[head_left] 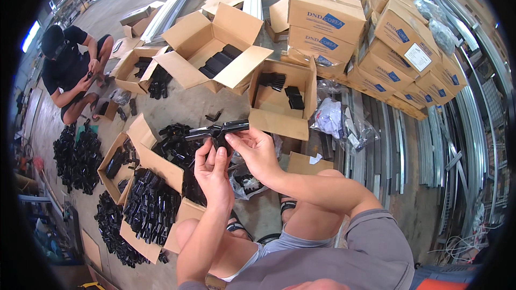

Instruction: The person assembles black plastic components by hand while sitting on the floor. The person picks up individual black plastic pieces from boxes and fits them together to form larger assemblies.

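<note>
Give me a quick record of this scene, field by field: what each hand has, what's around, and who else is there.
left hand: grips black plastic part from below
right hand: pinches same part from the right
below hands: open box of black parts
ahead: open boxes, some holding black pieces
right: stacked sealed cartons, metal rails
other person: crouched at far left, handling a small part

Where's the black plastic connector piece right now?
Centre of the head view: the black plastic connector piece is held in both hands, left hand and right hand, above the open cardboard boxes.
</note>
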{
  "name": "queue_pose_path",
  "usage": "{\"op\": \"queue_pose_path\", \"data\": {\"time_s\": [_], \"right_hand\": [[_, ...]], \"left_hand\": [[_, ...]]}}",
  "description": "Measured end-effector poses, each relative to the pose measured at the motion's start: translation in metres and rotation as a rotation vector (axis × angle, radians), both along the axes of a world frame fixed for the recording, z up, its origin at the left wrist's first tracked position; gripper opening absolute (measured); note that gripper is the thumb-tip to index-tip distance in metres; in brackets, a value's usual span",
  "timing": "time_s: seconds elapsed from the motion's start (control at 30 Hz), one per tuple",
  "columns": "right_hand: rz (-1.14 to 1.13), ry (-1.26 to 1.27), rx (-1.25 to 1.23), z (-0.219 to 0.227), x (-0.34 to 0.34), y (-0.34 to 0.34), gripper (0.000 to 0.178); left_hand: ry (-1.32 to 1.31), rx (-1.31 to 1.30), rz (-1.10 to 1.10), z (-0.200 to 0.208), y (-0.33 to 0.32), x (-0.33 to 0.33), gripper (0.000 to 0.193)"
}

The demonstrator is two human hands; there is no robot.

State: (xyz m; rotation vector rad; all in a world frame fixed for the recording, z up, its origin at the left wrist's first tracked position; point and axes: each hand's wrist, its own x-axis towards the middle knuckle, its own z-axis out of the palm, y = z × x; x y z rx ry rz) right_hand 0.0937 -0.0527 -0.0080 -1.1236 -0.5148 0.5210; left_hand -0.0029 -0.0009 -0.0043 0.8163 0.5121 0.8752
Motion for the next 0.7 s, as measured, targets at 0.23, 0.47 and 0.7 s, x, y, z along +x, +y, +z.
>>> {"op": "queue_pose_path", "data": {"time_s": [0.23, 0.47, 0.7], "right_hand": [[-0.019, -0.036, -0.088, 0.002, -0.002, -0.003, 0.02], [-0.045, -0.231, -0.222, 0.007, 0.003, -0.009, 0.024], [-0.016, -0.153, -0.125, 0.001, -0.004, -0.003, 0.025]], "left_hand": [[0.011, -0.002, 0.003, 0.0, -0.001, 0.0, 0.033], [0.012, 0.012, 0.005, 0.0, 0.0, 0.0, 0.033], [0.017, -0.015, 0.007, 0.0, 0.0, -0.002, 0.033]]}}
